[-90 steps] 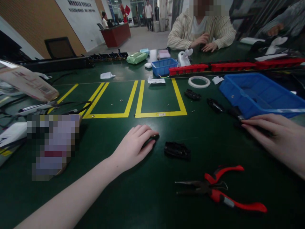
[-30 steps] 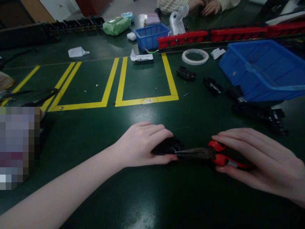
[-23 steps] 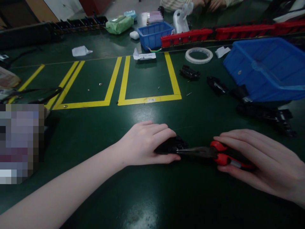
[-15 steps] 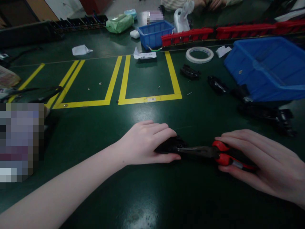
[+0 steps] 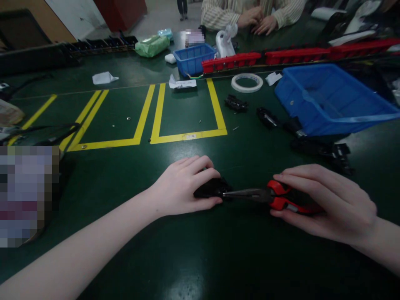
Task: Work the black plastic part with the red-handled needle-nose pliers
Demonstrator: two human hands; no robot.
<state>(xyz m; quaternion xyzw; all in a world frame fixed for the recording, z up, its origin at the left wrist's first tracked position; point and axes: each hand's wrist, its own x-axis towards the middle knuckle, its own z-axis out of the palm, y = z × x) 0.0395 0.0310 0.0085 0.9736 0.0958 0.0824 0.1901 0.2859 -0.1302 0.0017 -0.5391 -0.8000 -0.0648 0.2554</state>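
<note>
My left hand is closed around a small black plastic part, pressing it down on the dark green table. Much of that part is hidden under my fingers. In my right hand is a pair of red-handled needle-nose pliers, gripped by the handles. The long jaws point left, and their tips touch the right end of the black part at a small shiny metal piece, too small to make out.
Black parts lie to the right, before a large blue bin. Beyond are a tape roll, yellow tape outlines, red bins and a smaller blue basket. A person's hands rest across the table.
The view has tilted up and shifted, showing more of the person opposite. My hands keep hold of the black part and the pliers, with the jaw tips still at the part's end.
</note>
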